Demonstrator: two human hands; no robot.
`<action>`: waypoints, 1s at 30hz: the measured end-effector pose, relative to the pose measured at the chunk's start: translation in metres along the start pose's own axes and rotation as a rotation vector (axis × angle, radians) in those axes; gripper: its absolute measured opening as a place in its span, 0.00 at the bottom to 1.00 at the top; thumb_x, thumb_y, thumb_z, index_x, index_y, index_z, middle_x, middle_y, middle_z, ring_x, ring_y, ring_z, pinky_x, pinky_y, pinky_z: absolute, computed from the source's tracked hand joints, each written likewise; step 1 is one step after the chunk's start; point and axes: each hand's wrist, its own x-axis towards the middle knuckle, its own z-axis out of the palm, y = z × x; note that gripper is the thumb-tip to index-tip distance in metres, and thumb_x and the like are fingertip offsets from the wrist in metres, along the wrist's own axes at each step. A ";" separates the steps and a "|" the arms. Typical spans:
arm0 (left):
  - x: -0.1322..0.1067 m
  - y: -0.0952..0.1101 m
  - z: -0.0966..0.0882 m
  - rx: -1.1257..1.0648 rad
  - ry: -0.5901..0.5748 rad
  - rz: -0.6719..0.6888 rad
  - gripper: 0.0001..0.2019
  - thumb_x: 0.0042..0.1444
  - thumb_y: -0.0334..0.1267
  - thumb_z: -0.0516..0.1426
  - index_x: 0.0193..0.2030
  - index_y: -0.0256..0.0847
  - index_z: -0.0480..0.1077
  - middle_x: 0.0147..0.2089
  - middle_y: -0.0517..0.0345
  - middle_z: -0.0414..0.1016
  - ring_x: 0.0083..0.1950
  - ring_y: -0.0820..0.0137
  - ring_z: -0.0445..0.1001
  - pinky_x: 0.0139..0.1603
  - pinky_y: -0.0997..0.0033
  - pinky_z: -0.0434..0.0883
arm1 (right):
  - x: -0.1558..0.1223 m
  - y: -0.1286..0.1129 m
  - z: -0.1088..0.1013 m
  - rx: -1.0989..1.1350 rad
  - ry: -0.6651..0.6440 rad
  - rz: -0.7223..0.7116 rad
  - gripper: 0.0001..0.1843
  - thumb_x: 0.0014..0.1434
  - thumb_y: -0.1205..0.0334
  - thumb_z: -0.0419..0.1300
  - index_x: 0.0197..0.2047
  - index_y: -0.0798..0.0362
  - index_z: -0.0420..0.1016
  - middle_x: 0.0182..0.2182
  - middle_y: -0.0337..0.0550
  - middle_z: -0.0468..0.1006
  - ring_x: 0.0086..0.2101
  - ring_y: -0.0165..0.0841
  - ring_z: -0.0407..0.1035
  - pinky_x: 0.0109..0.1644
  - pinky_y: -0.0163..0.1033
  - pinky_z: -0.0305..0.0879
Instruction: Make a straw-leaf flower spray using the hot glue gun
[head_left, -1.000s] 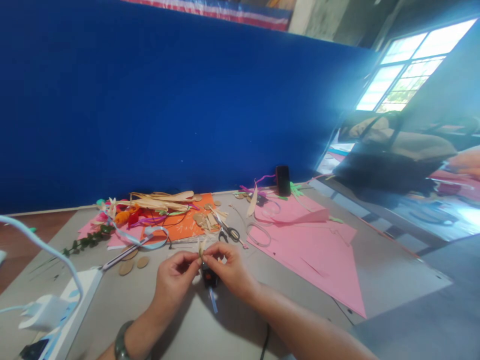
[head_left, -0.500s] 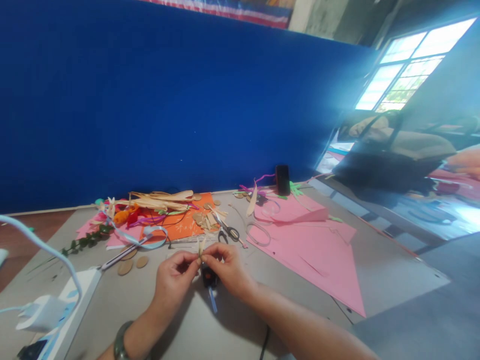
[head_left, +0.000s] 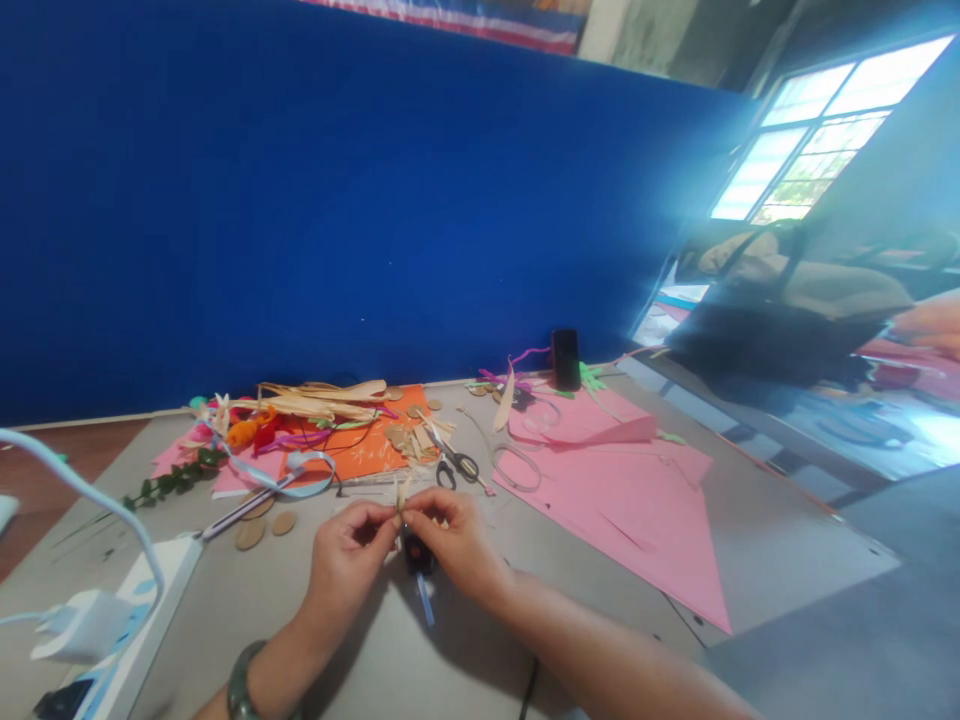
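My left hand (head_left: 346, 555) and my right hand (head_left: 463, 545) meet at the front middle of the table, fingertips pinched together. Between them they grip a small piece of pale dried husk (head_left: 403, 491) whose split tips point up. Below and partly behind my fingers is a black glue gun (head_left: 417, 553) with a bluish glue stick (head_left: 426, 600) poking out toward me. Just beyond my right hand lie black-handled scissors (head_left: 457, 466). Husk scraps (head_left: 411, 440) are scattered on an orange sheet (head_left: 330, 458) farther back.
Pink paper (head_left: 637, 520) covers the right side, with a black phone (head_left: 565, 360) against the blue partition (head_left: 360, 200). At left are wooden discs (head_left: 251, 533), a utility knife (head_left: 244, 508), ribbon (head_left: 315, 485), a leafy sprig (head_left: 176, 480) and a white power strip (head_left: 150, 620).
Almost nothing differs. Both hands keep their pinch on the husk piece, whose tips have tilted very slightly.
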 end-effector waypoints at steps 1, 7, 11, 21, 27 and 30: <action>0.000 0.000 0.000 -0.003 0.004 -0.001 0.10 0.45 0.42 0.64 0.28 0.36 0.78 0.25 0.54 0.78 0.26 0.67 0.74 0.28 0.71 0.72 | 0.000 0.000 0.000 -0.013 0.003 -0.015 0.04 0.52 0.64 0.63 0.29 0.55 0.80 0.22 0.38 0.76 0.24 0.29 0.67 0.29 0.33 0.65; 0.001 0.000 -0.001 -0.003 0.034 0.019 0.09 0.44 0.41 0.64 0.27 0.36 0.78 0.25 0.54 0.78 0.25 0.67 0.74 0.27 0.71 0.72 | -0.003 0.003 0.001 -0.002 -0.005 -0.047 0.06 0.53 0.64 0.62 0.33 0.55 0.80 0.23 0.38 0.76 0.22 0.28 0.67 0.26 0.32 0.63; 0.002 0.000 -0.002 0.021 0.042 0.034 0.09 0.44 0.42 0.63 0.27 0.36 0.78 0.25 0.54 0.78 0.25 0.68 0.74 0.28 0.71 0.71 | -0.003 0.005 0.001 0.020 -0.026 -0.054 0.07 0.52 0.65 0.61 0.34 0.54 0.81 0.25 0.38 0.77 0.23 0.28 0.67 0.26 0.32 0.64; 0.003 0.003 -0.002 0.004 0.060 0.007 0.10 0.43 0.42 0.64 0.27 0.36 0.77 0.24 0.55 0.78 0.24 0.68 0.74 0.26 0.72 0.72 | -0.003 0.002 0.001 0.049 -0.052 -0.022 0.10 0.51 0.68 0.60 0.37 0.55 0.81 0.26 0.38 0.77 0.22 0.27 0.67 0.27 0.32 0.64; 0.003 0.005 -0.002 -0.007 0.070 -0.010 0.10 0.43 0.42 0.64 0.26 0.36 0.77 0.24 0.55 0.78 0.24 0.68 0.75 0.26 0.73 0.72 | -0.003 0.004 0.001 0.056 -0.060 -0.031 0.12 0.50 0.69 0.59 0.37 0.55 0.81 0.27 0.39 0.78 0.24 0.29 0.69 0.29 0.34 0.66; 0.004 0.004 -0.002 -0.004 0.057 0.001 0.10 0.44 0.42 0.64 0.27 0.36 0.77 0.24 0.55 0.79 0.24 0.68 0.75 0.26 0.73 0.72 | -0.003 0.004 0.001 0.068 -0.062 -0.048 0.12 0.50 0.69 0.59 0.37 0.55 0.81 0.30 0.41 0.79 0.28 0.30 0.71 0.32 0.35 0.68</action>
